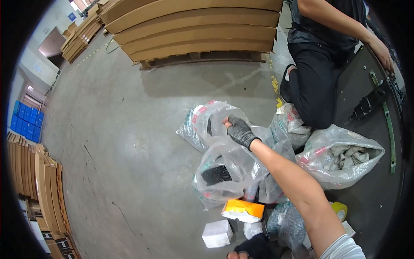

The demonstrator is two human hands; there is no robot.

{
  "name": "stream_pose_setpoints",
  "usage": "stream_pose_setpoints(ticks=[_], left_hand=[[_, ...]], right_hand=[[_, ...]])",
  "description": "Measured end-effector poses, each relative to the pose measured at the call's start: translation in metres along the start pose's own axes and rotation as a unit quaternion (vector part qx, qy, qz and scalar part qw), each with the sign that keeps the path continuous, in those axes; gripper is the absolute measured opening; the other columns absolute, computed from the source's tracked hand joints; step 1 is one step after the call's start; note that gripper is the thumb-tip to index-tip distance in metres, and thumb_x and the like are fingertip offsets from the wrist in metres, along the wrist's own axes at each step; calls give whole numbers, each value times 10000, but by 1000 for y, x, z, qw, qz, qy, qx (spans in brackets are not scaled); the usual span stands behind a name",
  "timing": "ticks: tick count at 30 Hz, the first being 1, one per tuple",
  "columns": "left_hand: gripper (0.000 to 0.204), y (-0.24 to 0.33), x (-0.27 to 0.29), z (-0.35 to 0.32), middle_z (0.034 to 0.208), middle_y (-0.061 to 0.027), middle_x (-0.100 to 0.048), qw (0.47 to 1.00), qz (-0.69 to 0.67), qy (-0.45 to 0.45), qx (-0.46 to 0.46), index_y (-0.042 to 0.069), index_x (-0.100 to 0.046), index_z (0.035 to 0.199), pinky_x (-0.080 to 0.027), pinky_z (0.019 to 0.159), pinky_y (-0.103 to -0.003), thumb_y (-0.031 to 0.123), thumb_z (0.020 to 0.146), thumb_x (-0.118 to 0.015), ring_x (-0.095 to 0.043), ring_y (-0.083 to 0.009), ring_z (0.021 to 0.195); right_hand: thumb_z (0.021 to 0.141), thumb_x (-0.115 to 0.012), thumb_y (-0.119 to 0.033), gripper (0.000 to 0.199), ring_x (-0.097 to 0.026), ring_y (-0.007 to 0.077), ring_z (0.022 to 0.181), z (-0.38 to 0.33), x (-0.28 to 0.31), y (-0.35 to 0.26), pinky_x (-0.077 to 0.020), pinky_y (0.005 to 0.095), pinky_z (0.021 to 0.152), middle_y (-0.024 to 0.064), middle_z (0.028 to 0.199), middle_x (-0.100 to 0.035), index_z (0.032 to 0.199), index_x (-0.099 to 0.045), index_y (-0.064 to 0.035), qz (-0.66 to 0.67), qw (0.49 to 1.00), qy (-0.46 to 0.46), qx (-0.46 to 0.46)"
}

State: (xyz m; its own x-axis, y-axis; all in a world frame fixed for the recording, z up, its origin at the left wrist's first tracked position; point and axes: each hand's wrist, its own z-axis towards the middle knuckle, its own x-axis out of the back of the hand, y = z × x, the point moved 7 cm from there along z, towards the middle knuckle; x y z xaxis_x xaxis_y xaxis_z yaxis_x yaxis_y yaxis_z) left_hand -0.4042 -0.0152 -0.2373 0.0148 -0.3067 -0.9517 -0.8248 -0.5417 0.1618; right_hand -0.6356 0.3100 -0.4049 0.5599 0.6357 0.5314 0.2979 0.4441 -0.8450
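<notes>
My right hand (pixel 240 131), in a grey fingerless glove, reaches over a clear plastic bag (pixel 222 110) on the floor. Its fingers are curled closed; what they hold, if anything, is hidden. Just nearer lies another clear plastic bag (pixel 233 157), with a black object (pixel 216 175) inside. At the lower edge my left hand (pixel 254 248), in a dark glove, is partly cut off, and only some bare fingertips show. Close to it are a white box (pixel 217 234) and an orange-and-white box (pixel 243 210).
A co-worker (pixel 317 73) kneels at the upper right beside a dark panel (pixel 366 108) bearing a black power tool (pixel 366 105). A plastic bag of small parts (pixel 345 157) stands open there. Cardboard (pixel 194 34) is stacked on a pallet behind. Yellow tape (pixel 340 210) lies lower right.
</notes>
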Motion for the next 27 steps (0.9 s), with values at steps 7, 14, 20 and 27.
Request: stream_pose_setpoints(ticks=[7,14,20,27], left_hand=[[251,40,52,32,942,-154,-634,997,21,26,-67,42,-587,1157,-491,463,-277,165,946,-641,-564,-208,561],[259,48,89,44,955,-145,-623,993,5,59,-99,51,-587,1175,-483,469,-267,156,944,-640,-554,-193,574],[268,61,120,63,967,-137,-613,988,16,73,-137,59,-588,1190,-475,474,-258,148,942,-639,-546,-180,584],[280,42,113,65,980,-128,-602,986,-5,81,-145,69,-589,1207,-467,480,-247,138,940,-637,-537,-165,596]], right_hand=[[842,-563,-163,187,-689,387,814,-113,-195,-37,-545,456,765,210,874,-698,910,-684,-37,-136,904,-328,237],[950,-457,-243,329,-601,357,1134,-4,-179,48,-444,440,1004,169,1178,-669,1142,-659,-67,-69,992,-99,47],[959,-487,-271,274,-648,307,984,3,-189,45,-498,423,893,124,1064,-695,1108,-652,-110,-114,980,-78,142],[962,-496,-278,249,-638,280,919,-6,-193,76,-499,396,807,105,1012,-687,1083,-647,-121,101,983,-147,-40]])
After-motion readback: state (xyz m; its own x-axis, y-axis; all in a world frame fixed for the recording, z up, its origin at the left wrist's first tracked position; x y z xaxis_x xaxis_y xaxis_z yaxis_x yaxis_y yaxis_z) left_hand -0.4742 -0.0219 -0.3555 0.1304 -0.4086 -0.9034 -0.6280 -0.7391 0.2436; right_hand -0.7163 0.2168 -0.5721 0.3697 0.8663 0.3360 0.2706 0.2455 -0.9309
